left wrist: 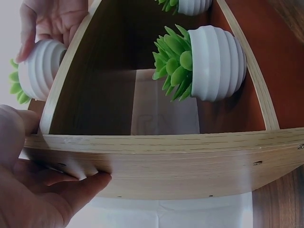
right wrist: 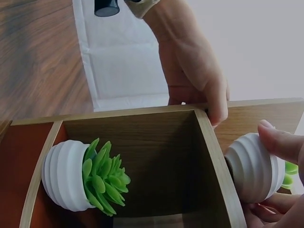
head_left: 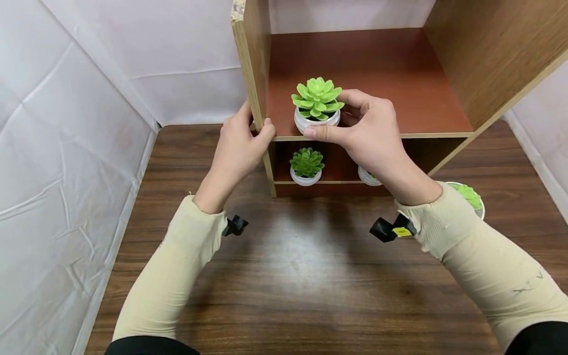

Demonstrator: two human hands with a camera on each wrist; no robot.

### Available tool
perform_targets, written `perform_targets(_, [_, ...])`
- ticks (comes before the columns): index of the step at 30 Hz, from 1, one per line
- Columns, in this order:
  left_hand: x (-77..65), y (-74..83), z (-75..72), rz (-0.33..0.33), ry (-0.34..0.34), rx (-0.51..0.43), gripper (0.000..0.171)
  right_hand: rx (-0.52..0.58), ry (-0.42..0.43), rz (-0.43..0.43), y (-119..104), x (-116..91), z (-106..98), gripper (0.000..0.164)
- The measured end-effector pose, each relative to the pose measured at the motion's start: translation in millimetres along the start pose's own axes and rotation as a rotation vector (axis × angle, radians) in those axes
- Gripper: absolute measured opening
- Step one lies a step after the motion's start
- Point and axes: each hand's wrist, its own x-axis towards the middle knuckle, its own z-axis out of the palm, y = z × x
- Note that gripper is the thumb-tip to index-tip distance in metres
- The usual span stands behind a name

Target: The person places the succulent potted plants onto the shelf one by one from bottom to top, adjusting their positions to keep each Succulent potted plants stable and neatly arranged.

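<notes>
My right hand holds a small potted succulent by its white ribbed pot, at the front left of the upper board of a wooden shelf. In the right wrist view its thumb and fingers lie on either side of that pot. My left hand grips the front edge of the shelf's left side panel, thumb inside and fingers along the outer face. Below, a darker green succulent stands on the lower board. Another white pot beside it is partly hidden by my right wrist.
One more light green potted plant sits on the dark wood table, right of the shelf, partly covered by my right sleeve. The shelf's right panel rises at the right. White sheeting hangs along the left and back.
</notes>
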Motion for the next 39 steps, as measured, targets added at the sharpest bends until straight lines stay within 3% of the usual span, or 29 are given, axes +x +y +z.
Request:
perform_targets(6, [0.3, 1.0, 1.0, -0.002, -0.002, -0.007, 0.015, -0.018, -0.017, -0.028, 0.6, 2.0, -0.2, 0.053])
perform_targets(19, [0.0, -1.6, 2.5, 0.011, -0.008, -0.037, 0.019, -0.081, -0.076, 0.017, -2.9, 4.9, -2.5, 0.056])
perform_targets(25, [-0.1, -1.7, 2.5, 0.018, -0.009, -0.043, 0.019, -0.068, -0.101, 0.030, -2.5, 6.8, -2.6, 0.062])
perform_targets(39, [1.4, -3.4, 6.6, 0.016, -0.004, -0.040, 0.020, -0.057, -0.132, 0.030, -0.9, 9.6, -4.2, 0.059])
